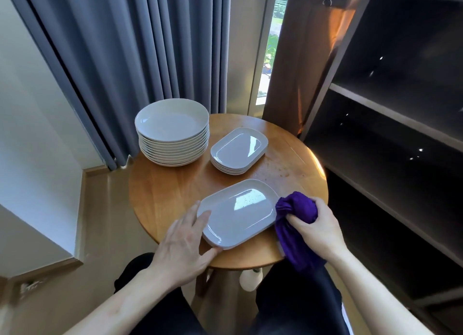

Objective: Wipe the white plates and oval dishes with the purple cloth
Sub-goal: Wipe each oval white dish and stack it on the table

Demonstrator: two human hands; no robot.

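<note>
While the near oval dish [238, 217] lies flat at the front of the round wooden bench [170, 187], both hands are at it. The left hand [185, 244] rests spread against the dish's left end, its fingers fairly straight along the rim and its thumb touching the near edge. The right hand [318, 224] is closed round a bunched purple cloth [298, 207], whose wad touches the dish's right end while its tail hangs over the bench edge. Small dark specks show on the dish's far right part. Beyond the dish stands a low stack of oval dishes [239, 149], and beyond it to the left a taller stack of round white plates [172, 131]. Grey curtains [125, 59] hang behind that, and a dark shelf unit [400, 124] stands to the dish's right.
</note>
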